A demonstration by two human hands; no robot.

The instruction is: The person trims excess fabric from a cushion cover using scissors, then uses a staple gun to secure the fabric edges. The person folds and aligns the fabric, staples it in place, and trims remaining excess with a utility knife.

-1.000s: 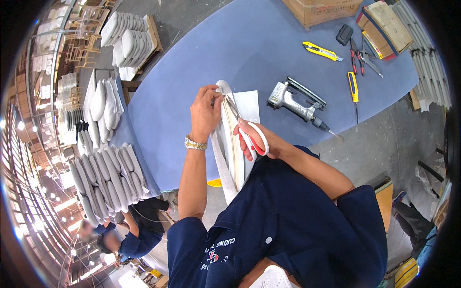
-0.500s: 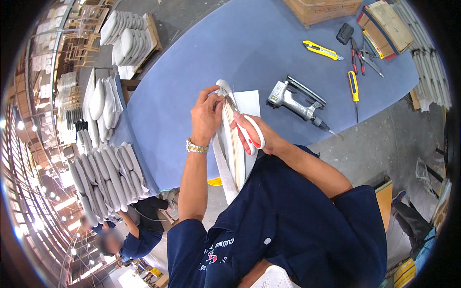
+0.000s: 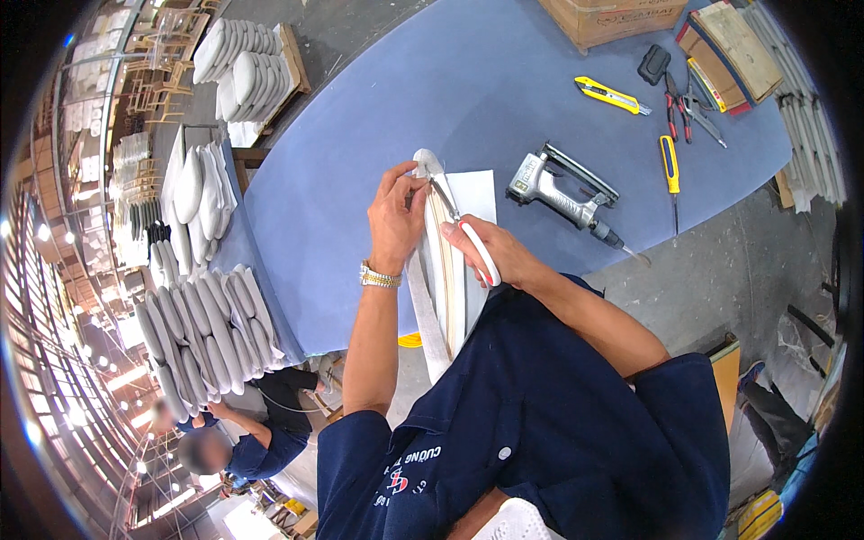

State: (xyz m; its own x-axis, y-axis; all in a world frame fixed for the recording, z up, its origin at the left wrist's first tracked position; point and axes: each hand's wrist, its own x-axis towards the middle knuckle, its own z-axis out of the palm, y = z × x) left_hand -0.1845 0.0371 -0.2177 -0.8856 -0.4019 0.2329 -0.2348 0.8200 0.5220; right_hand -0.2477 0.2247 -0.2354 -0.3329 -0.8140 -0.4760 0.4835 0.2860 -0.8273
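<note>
A narrow upholstered piece [image 3: 440, 297], grey with a pale inner band, stands on edge between my body and the blue table [image 3: 315, 180]. My left hand [image 3: 396, 220] pinches the grey fabric at its far end, fingers closed. My right hand [image 3: 504, 252] is wrapped round scissors [image 3: 489, 261] with white and red handles. Their blades point up and left to the fabric by my left fingertips; whether they are cutting it is too small to tell. A white sheet [image 3: 477, 189] lies flat behind the piece.
To the right lie a silver staple gun [image 3: 558, 191] with its hose, a yellow screwdriver [image 3: 670, 166], a yellow utility knife [image 3: 607, 94] and red-handled pliers [image 3: 675, 108]. A cardboard box [image 3: 612, 22] stands at the back. Stacked grey cushions [image 3: 211, 333] and a co-worker [image 3: 265, 445] are at left.
The scissors have turned in my right hand, and their handle rings look closer together. My left hand keeps its pinch on the fabric. The whole view has shifted slightly.
</note>
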